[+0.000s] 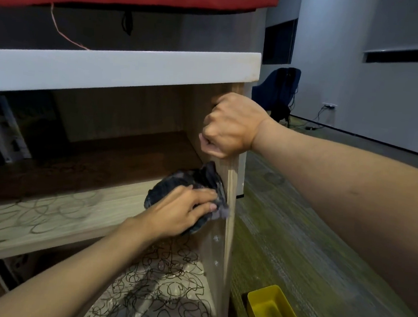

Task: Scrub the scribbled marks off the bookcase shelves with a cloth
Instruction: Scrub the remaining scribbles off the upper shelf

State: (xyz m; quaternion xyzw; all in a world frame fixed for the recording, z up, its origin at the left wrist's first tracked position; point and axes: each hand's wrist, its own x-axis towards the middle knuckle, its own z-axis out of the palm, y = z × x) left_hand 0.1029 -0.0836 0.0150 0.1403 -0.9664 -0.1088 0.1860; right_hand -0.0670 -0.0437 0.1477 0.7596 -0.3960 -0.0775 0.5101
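Left hand [177, 212] flat-ish on crumpled dark grey cloth [202, 183], fingers pressing it into right end of light wood-grain bookcase shelf [55, 218], right against side panel. Right hand [230, 127] curled round front edge of upright wood side panel [233, 185], gripping it. Faded loopy scribbles [36, 213] left on same shelf, heavy black scribbles [163, 284] on shelf below. Yellow plastic tray [275, 313] on green carpet, near right.

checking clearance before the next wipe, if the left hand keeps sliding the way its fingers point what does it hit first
Most likely the bookcase's right side panel. The left hand presses the dark cloth on the shelf, fingers aimed right, and the cloth already seems bunched against that panel, though depth is unclear.
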